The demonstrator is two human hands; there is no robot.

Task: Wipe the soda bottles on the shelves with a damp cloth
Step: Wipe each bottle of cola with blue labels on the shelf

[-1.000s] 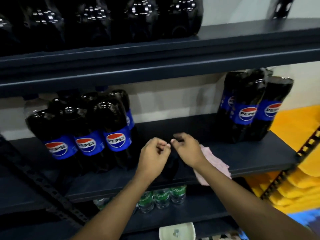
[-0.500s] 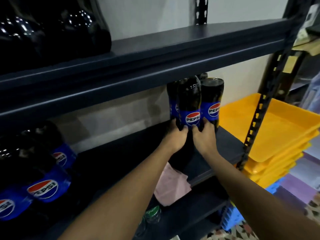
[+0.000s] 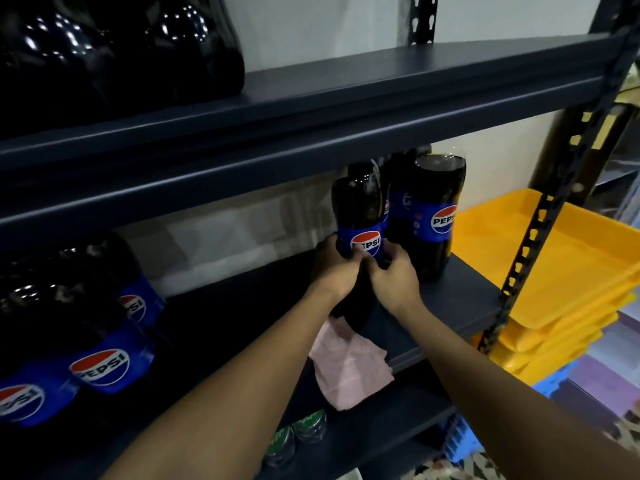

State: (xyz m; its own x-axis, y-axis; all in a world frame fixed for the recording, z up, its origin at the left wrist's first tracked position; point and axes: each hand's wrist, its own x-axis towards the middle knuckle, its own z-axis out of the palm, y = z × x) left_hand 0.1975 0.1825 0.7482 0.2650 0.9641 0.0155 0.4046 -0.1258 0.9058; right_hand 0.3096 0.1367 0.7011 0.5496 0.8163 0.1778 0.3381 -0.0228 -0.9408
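Observation:
A dark Pepsi bottle (image 3: 360, 209) with a blue label is on the middle shelf (image 3: 450, 306), a little left of the other Pepsi bottles (image 3: 433, 216) at the shelf's right end. My left hand (image 3: 334, 268) grips its lower left side and my right hand (image 3: 393, 275) grips its lower right side, fingers curled round the label. The pink cloth (image 3: 349, 368) lies on the shelf's front edge below my wrists, with neither hand on it. More Pepsi bottles (image 3: 100, 344) stand at the left of the same shelf.
The upper shelf (image 3: 381, 98) hangs just above the bottle tops and carries dark wrapped bottles (image 3: 114, 53). Green-capped bottles (image 3: 298, 434) sit on the lower shelf. Stacked yellow trays (image 3: 554, 271) stand right of the perforated upright (image 3: 530, 244).
My view swung right from the shelf's middle to its right end. Both hands left the cloth area, reached the right-hand bottles, gripped one and drew it leftward away from the group.

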